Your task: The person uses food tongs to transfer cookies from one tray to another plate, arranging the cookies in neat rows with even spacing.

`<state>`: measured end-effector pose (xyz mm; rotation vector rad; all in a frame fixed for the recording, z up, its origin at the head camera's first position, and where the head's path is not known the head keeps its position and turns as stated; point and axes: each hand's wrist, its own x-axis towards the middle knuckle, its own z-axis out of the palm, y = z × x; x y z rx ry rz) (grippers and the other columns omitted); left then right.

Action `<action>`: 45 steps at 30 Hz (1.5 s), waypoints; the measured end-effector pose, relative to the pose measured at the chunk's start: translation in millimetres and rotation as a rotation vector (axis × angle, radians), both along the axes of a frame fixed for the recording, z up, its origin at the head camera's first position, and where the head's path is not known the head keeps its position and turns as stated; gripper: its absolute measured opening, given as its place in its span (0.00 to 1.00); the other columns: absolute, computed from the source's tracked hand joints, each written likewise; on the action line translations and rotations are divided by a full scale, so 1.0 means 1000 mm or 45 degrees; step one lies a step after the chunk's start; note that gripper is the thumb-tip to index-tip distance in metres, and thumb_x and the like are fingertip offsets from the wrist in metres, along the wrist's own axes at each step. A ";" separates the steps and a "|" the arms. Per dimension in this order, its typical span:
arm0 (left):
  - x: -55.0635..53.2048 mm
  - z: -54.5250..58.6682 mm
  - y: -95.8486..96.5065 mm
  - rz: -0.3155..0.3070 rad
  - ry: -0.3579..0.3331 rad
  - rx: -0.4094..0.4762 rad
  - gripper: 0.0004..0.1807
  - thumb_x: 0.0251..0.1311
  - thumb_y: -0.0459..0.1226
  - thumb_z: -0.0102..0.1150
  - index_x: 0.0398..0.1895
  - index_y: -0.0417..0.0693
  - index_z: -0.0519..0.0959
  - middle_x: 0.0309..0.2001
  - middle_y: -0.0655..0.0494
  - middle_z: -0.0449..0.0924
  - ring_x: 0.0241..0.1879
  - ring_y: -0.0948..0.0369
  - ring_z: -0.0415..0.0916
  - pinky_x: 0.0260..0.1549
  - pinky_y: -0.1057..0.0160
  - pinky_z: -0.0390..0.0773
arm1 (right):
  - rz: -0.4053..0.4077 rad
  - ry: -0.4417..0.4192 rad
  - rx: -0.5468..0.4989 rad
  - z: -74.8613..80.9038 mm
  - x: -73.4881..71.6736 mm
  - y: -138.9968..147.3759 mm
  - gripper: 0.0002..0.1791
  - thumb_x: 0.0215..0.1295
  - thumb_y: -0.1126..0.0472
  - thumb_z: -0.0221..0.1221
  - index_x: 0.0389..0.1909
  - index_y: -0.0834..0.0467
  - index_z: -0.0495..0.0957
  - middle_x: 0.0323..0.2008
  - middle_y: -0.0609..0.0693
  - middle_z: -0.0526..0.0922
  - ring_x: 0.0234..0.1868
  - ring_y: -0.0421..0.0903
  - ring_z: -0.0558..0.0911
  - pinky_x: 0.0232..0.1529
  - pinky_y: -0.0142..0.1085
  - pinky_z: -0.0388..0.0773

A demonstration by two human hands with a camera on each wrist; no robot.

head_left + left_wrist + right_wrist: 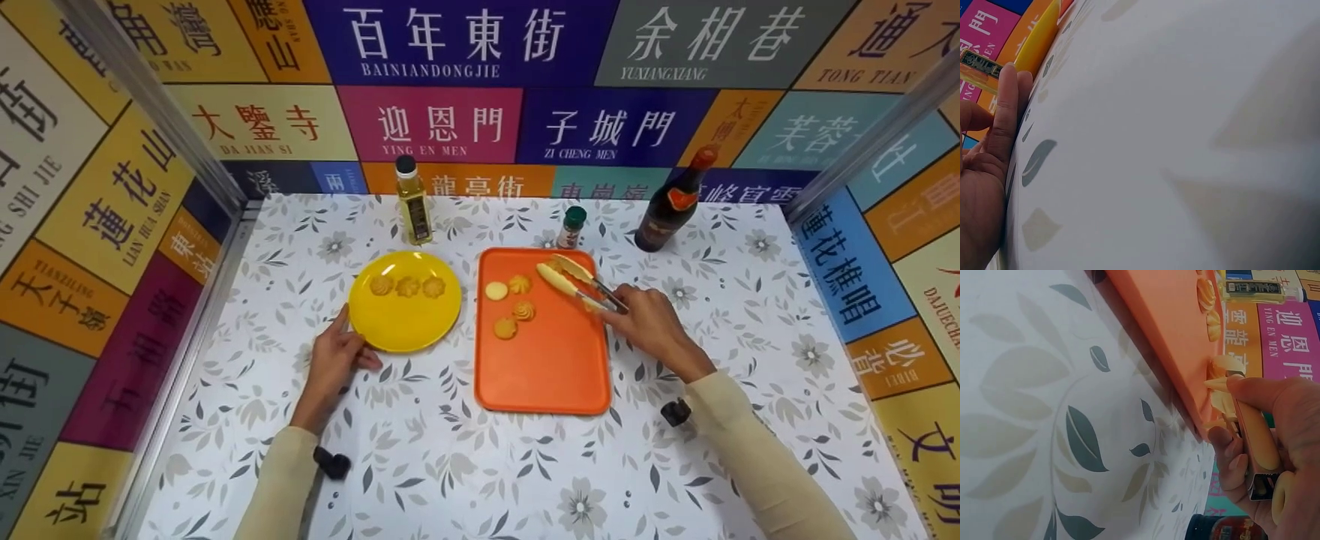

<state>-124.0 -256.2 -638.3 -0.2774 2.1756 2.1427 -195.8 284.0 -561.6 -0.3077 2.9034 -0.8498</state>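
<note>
Along the lower left rim of the yellow plate (405, 326), my left hand (334, 360) touches the edge with fairly straight fingers. Three piped cookies (408, 286) lie in a row on that plate. My right hand (649, 319) grips metal tongs (566, 283) with pale yellow tips, which point left over the upper right of the orange tray (544, 375). The tips stand slightly apart near the tray surface. Several cookies (523, 310), one pale and smooth on top, sit on the tray's upper left part. In the right wrist view, fingers and thumb wrap the tongs (1255, 433).
Behind the plate stands an oil bottle (414, 206). A small green-capped jar (573, 227) is just behind the tray, and a dark bottle with a red top (671, 202) stands at the back right. Lettered panels (465, 124) wall the floral-covered table (465, 480) behind and at both sides.
</note>
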 end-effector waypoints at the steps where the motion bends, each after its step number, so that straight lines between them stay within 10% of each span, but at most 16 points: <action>1: 0.000 0.000 0.000 0.004 -0.001 0.005 0.40 0.81 0.30 0.51 0.91 0.48 0.50 0.32 0.32 0.86 0.27 0.47 0.90 0.35 0.51 0.94 | -0.002 0.002 -0.004 0.001 0.001 0.000 0.24 0.73 0.48 0.72 0.53 0.66 0.87 0.29 0.53 0.82 0.27 0.50 0.78 0.23 0.36 0.73; 45: -0.001 -0.003 -0.001 0.013 -0.008 0.004 0.39 0.82 0.31 0.51 0.91 0.50 0.52 0.33 0.31 0.86 0.28 0.48 0.89 0.36 0.53 0.94 | 0.199 0.236 -0.017 0.024 0.002 -0.049 0.21 0.70 0.52 0.76 0.48 0.67 0.86 0.26 0.51 0.82 0.26 0.48 0.78 0.27 0.38 0.74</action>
